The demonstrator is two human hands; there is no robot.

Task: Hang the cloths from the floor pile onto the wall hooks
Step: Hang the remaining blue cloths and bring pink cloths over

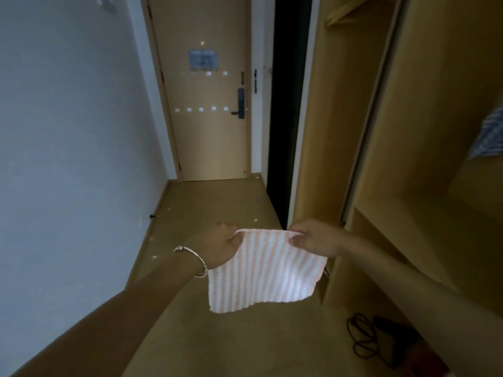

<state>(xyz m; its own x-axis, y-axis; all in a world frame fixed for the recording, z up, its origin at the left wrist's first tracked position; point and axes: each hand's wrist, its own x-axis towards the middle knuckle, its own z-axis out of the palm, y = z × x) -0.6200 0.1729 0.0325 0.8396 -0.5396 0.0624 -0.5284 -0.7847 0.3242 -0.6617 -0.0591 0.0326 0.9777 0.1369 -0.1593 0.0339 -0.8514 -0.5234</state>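
A pink-and-white striped cloth (pixel 266 270) hangs spread out in front of me above the floor. My left hand (pixel 220 246), with a silver bangle on its wrist, pinches the cloth's upper left corner. The upper right corner is pinched by my right hand (pixel 313 236). Far ahead, a row of small white hooks (pixel 201 109) runs across the wooden door (pixel 201 148), with two more hooks (pixel 217 74) above them. No hook carries a cloth. The floor pile is out of view.
A narrow corridor leads to the door, with a white wall (pixel 68 131) on the left and an open wooden wardrobe (pixel 408 159) on the right. A dark opening (pixel 288 118) lies beside the door. A black cable and dark object (pixel 381 338) lie on the floor at lower right.
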